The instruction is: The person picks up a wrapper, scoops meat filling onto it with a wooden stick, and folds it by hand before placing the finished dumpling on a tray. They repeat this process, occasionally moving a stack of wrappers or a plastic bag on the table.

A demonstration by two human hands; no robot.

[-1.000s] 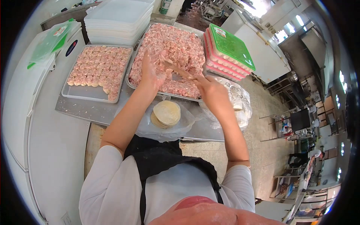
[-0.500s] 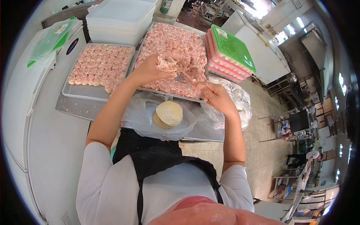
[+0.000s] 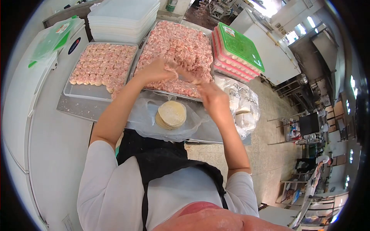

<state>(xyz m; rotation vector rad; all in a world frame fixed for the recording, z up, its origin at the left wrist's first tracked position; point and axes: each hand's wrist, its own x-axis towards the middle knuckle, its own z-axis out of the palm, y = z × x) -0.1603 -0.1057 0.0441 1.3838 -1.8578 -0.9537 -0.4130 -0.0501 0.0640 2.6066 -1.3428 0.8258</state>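
Note:
A deep metal tray (image 3: 135,66) is heaped with minced meat (image 3: 175,36). Over its near part my left hand (image 3: 158,71) is closed around a meat-filled wrapper (image 3: 172,69), mostly hidden by the fingers. My right hand (image 3: 211,94), blurred, is closed at the tray's near right edge on a thin stick (image 3: 189,75) that points toward my left hand. Round pale wrappers (image 3: 172,114) lie stacked on a clear plastic sheet (image 3: 140,115) in front of the tray. To the left, a shallow tray (image 3: 88,92) holds rows of filled dumplings (image 3: 102,63).
Stacked white trays (image 3: 121,23) stand at the back left. Filled boxes under a green lid (image 3: 241,46) stand on the right, with plastic bags (image 3: 243,104) nearer me. A white appliance (image 3: 58,134) is at far left. A person (image 3: 320,159) is in the distance.
My right hand has turned and moved slightly left, with its fingers now over the tray edge. My left hand has shifted slightly left and hides more of the wrapper.

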